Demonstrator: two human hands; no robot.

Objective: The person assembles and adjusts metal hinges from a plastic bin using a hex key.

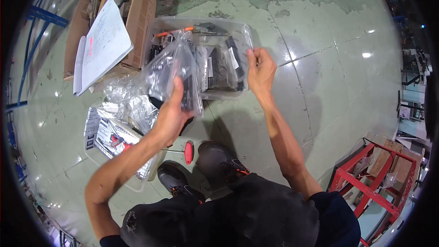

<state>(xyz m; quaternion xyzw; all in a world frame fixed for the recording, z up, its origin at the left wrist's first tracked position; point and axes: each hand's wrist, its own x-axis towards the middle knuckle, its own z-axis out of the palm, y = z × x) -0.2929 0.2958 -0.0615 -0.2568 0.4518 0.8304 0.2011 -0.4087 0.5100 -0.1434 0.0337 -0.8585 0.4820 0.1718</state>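
Note:
My left hand [172, 113] is closed on a clear plastic bag [185, 71], its thumb lying along the near side. The bag hangs over the left part of a translucent plastic bin [224, 95], and what it contains is hard to make out. At the bin's right side, my right hand [261, 71] has its fingers pinched together on the rim. Inside the bin lie dark flat parts [219, 66], a black strip with a white label [234, 58] and an orange-handled tool [174, 32]. Some of the contents are hidden behind the bag.
An open cardboard box [145, 13] stands at the far left with a notebook [103, 45] leaning on it. Crumpled plastic bags [137, 103] and a second clear bin [142, 184] lie nearer. A red-handled tool [188, 152] is by my shoes. A red metal frame [370, 196] stands at right.

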